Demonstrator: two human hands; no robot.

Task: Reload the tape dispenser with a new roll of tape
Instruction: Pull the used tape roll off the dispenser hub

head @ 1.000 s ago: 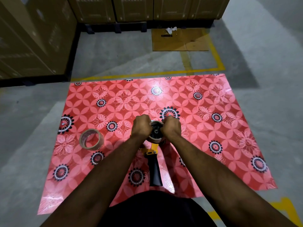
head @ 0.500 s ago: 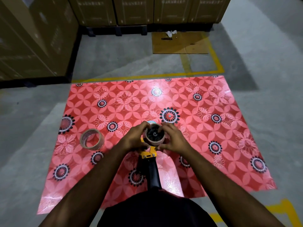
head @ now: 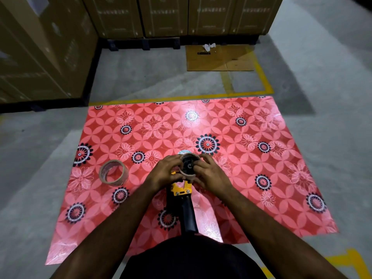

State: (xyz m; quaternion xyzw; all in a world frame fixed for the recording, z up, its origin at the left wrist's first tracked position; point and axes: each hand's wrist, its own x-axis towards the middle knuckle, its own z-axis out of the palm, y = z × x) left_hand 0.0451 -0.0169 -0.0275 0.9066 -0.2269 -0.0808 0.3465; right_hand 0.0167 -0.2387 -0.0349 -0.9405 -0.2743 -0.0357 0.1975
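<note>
A yellow tape dispenser (head: 180, 189) with a black handle lies lengthwise on the red floral mat (head: 261, 178), handle toward me. On its black hub sits a brown cardboard core (head: 188, 174), almost bare of tape. My left hand (head: 166, 173) grips the core and the dispenser head from the left. My right hand (head: 210, 174) grips the core from the right. A fuller roll of clear tape (head: 113, 172) stands on the mat to the left, apart from both hands.
The mat lies on a grey concrete floor with yellow painted lines (head: 263, 81). Stacked cardboard boxes (head: 181, 15) on pallets line the back and left. A flat cardboard sheet (head: 219, 58) lies on the floor beyond the mat.
My hands have drawn back from tight fists over the dispenser head, so the brown core and black hub now show between my fingers. The tape roll on the left has not moved.
</note>
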